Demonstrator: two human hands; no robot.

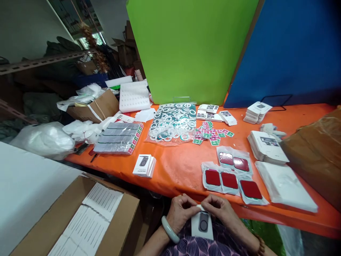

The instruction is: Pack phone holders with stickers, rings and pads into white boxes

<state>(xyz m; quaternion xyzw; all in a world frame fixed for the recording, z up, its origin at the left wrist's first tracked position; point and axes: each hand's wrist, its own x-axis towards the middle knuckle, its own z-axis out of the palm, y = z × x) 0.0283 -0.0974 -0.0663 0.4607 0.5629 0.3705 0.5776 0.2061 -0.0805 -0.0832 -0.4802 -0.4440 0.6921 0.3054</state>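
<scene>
A small white box (202, 227) printed with a dark device rests upright against my lap. My left hand (183, 211) pinches its top left edge between thumb and fingers, a pale bangle on that wrist. At the top right edge, my right hand (220, 209) pinches the same box. Both sets of fingertips meet near its upper end, and the details under them are hidden. Ahead on the orange table, a short stack of similar boxes (144, 165) marked MAGNETIC sits to the left. Several dark red square pieces (250, 189) in white wrapping lie to the right.
An open carton (130, 206) with rows of white boxes stands at lower left. On the orange table (176, 170) are a bag of rings (173, 122), scattered stickers (210, 133), flat box stacks (268, 145) and a white sheet pile (286, 186). Green and blue panels (191, 46) rise behind.
</scene>
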